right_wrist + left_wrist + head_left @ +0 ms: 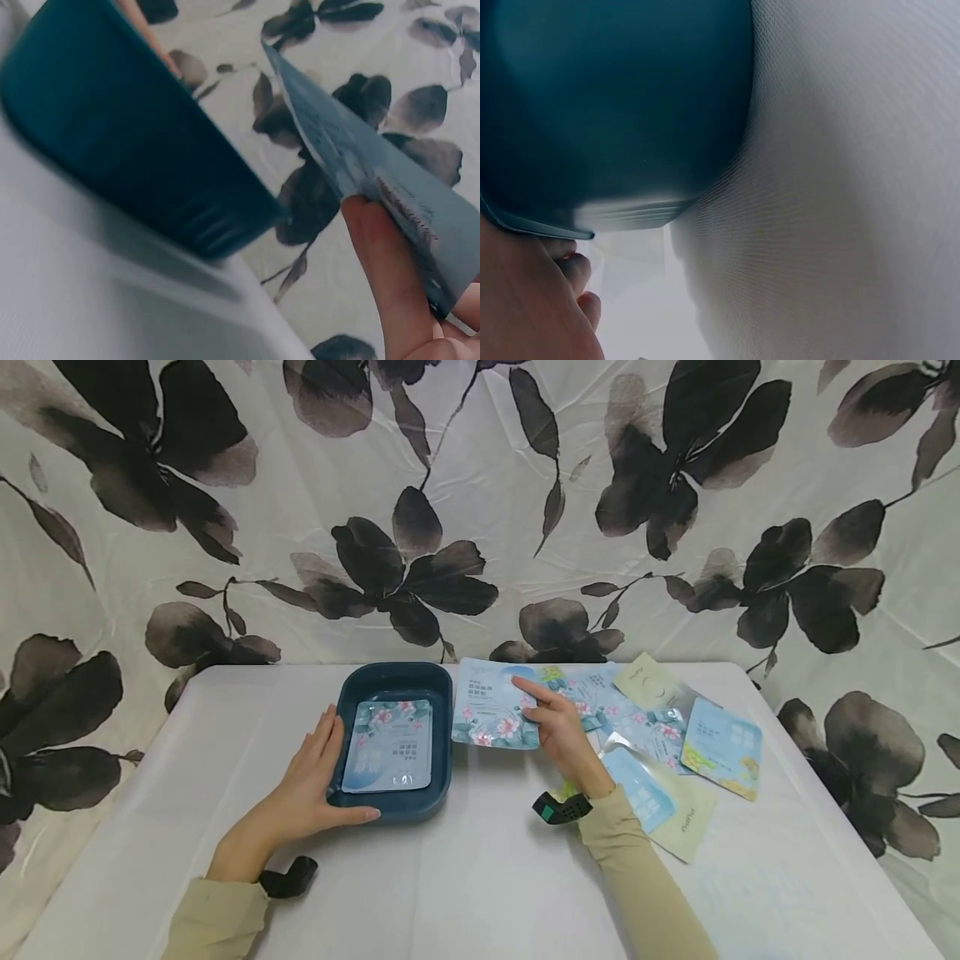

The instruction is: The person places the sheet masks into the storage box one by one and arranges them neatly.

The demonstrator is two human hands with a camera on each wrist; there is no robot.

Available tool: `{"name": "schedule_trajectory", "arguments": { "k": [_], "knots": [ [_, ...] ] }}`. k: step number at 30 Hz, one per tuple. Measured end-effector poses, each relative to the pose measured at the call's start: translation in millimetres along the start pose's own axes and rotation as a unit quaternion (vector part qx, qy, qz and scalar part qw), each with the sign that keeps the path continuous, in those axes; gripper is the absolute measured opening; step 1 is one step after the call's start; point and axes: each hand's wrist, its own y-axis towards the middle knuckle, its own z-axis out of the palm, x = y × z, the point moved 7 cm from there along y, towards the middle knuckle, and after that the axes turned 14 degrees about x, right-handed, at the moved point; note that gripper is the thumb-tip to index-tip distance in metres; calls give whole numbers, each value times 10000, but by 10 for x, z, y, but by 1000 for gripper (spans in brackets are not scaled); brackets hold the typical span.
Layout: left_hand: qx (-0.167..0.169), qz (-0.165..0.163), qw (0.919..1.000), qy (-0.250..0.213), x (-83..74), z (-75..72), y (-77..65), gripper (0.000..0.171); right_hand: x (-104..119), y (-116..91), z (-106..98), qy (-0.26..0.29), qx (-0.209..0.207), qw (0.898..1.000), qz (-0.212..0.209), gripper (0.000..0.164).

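Observation:
A dark teal plastic tub (438, 806) stands left of the middle of the table in the head view. Inside it lies a blue sheet mask packet (393, 747) with pink flowers. My left hand (300, 781) rests on the tub's left side, fingers straight along the rim and thumb stretched along the front wall. With my right hand (562, 731) I pinch another floral sheet mask packet (491, 706) between fingers and thumb, just right of the tub. The right wrist view has this packet (405, 195) raised, tilted, beside the tub (135, 135).
Right of my right hand, several more packets overlap in a loose pile, among them a blue and yellow packet (723, 747) and a pale green packet (686, 818). A white cloth covers the table (450, 893). Behind it hangs a flower-printed curtain (517, 568).

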Motion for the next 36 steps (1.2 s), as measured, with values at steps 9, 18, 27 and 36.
{"name": "schedule_trajectory", "arguments": {
  "k": [9, 18, 27, 36],
  "knots": [
    [-32, 0, 10000, 9, -4, 7, 19, 138, 123, 40, 171, 53, 199, 9998, 46, 53],
    [21, -85, 10000, 34, -8, 1, 16, 139, 147, 56, 338, 43, 569, 9981, 238, 59],
    [26, -108, 9999, -9, -9, 19, 22, 139, 83, 89, 501, -23, 928, 9943, 516, 65],
    [20, -84, 10000, 32, -22, 9, 31, 138, -25, 139, 656, -258, 1286, 9880, 816, 68]
  ]
}}
